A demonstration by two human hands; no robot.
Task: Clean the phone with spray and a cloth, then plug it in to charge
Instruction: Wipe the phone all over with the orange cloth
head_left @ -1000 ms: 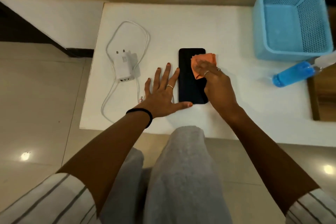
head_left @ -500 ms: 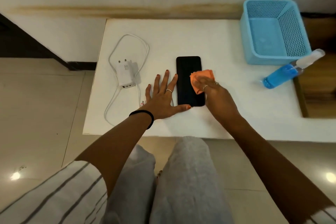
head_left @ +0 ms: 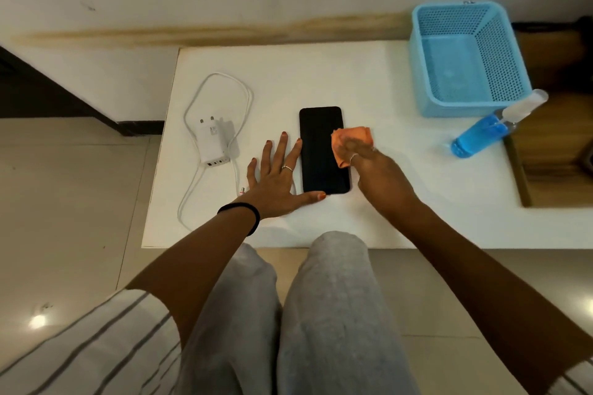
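A black phone (head_left: 321, 151) lies screen up on the white table (head_left: 353, 80). My left hand (head_left: 279, 179) lies flat beside it with straight, spread fingers, the thumb against the phone's near edge. My right hand (head_left: 375, 176) holds a crumpled orange cloth (head_left: 349, 141) and presses it on the phone's right edge. A white charger (head_left: 213, 144) with its looped cable (head_left: 224, 86) lies left of my left hand, and the cable's plug end (head_left: 242, 191) rests near my left wrist. A blue spray bottle (head_left: 481, 135) lies on its side at the right.
A light blue mesh basket (head_left: 510, 74) stands at the table's back right corner. A wooden surface (head_left: 552, 151) adjoins the table on the right. My grey-trousered knees (head_left: 321, 266) are at the table's near edge. A wall runs behind the table.
My right hand has slid the cloth down from the phone's top toward its middle right edge. My left hand stays flat in the same place. The camera view has tilted back.
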